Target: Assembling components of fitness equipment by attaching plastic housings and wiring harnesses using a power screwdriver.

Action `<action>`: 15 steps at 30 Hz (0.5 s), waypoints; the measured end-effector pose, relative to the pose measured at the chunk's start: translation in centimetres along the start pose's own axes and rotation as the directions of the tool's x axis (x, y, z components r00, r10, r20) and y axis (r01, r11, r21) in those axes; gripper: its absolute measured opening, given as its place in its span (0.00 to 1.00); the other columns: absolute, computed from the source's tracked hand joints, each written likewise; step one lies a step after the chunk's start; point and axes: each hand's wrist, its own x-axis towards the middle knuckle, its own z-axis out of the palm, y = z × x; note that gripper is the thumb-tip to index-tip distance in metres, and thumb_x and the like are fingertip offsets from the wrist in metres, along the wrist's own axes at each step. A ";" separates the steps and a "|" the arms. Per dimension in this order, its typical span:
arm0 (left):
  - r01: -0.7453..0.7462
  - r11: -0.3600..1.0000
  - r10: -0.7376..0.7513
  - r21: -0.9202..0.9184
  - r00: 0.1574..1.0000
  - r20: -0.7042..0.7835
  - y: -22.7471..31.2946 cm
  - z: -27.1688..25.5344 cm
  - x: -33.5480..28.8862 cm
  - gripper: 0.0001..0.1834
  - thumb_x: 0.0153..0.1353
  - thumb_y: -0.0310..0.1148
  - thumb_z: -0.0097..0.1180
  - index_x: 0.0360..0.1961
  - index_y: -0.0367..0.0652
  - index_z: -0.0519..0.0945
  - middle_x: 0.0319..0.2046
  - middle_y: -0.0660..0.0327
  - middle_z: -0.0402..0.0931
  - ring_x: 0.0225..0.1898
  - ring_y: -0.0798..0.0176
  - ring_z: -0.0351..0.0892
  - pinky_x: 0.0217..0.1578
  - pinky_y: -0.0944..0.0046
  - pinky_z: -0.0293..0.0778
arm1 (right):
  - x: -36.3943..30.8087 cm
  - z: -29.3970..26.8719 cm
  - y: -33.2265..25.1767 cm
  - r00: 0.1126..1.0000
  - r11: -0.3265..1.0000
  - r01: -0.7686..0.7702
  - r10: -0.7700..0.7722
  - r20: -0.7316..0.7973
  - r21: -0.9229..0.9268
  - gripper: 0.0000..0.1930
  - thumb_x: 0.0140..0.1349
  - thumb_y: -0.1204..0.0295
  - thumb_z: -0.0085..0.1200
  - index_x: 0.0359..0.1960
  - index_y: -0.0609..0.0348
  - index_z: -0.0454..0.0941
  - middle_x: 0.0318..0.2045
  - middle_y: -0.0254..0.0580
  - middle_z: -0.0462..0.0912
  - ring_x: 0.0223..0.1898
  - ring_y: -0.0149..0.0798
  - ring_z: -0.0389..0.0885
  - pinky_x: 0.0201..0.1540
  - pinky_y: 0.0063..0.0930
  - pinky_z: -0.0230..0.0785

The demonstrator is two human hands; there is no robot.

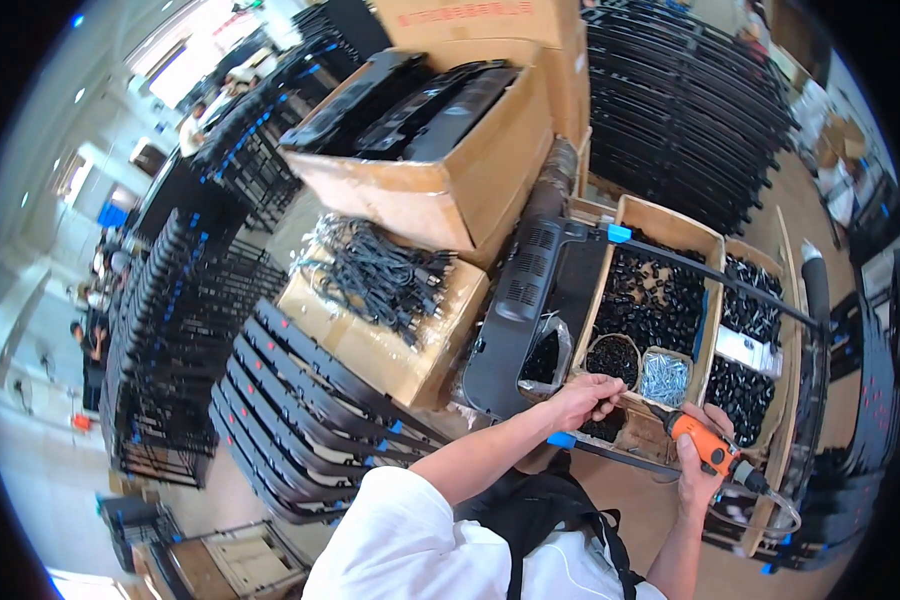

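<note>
My right hand (702, 480) is wrapped round an orange and black power screwdriver (706, 446). A clear hose (782, 508) trails from its rear end, and its dark tip points left toward my other hand. My left hand (586, 400) is closed in a pinch over the near edge of a cardboard tray (625, 215). Whatever lies between those fingertips is too small to make out. Beside them are a round tub of small dark screws (613, 360) and a compartment of silvery screws (666, 377). A long black plastic housing (525, 290) lies to the left.
Black plastic parts (645, 290) fill the tray, with more in the box to its right (740, 400). A dark bar (715, 268) crosses above. Bundled black cables (380, 270) lie on a carton at left, below an open carton (400, 190). Stacked black frames (310, 400) stand around.
</note>
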 end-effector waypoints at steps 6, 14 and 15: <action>-0.107 0.981 0.068 -0.159 0.970 -0.234 -0.3 0.3 -3.5 0.17 0.77 0.50 0.55 0.37 0.48 0.79 0.26 0.72 0.72 0.22 0.75 0.66 0.19 0.73 0.59 | 3.3 4.1 -0.3 0.983 0.993 0.026 -0.046 0.178 0.114 0.30 0.63 0.70 0.65 0.64 0.67 0.69 0.55 0.56 0.85 0.58 0.45 0.82 0.69 0.43 0.68; -0.271 0.852 0.118 -0.447 0.933 -0.341 0.8 -0.9 -5.0 0.14 0.79 0.46 0.53 0.40 0.49 0.77 0.28 0.72 0.72 0.25 0.75 0.69 0.21 0.72 0.64 | 4.9 9.1 1.1 0.942 0.979 0.024 -0.091 0.322 0.204 0.26 0.64 0.79 0.62 0.63 0.63 0.67 0.56 0.56 0.84 0.59 0.43 0.81 0.67 0.41 0.70; -0.273 0.829 0.098 -0.487 0.930 -0.355 1.3 -1.0 -4.8 0.13 0.78 0.45 0.54 0.41 0.48 0.77 0.28 0.71 0.72 0.25 0.74 0.69 0.22 0.72 0.64 | 5.2 9.5 1.3 0.945 0.981 0.022 -0.082 0.317 0.191 0.26 0.64 0.79 0.62 0.63 0.63 0.67 0.56 0.56 0.84 0.59 0.43 0.81 0.67 0.41 0.70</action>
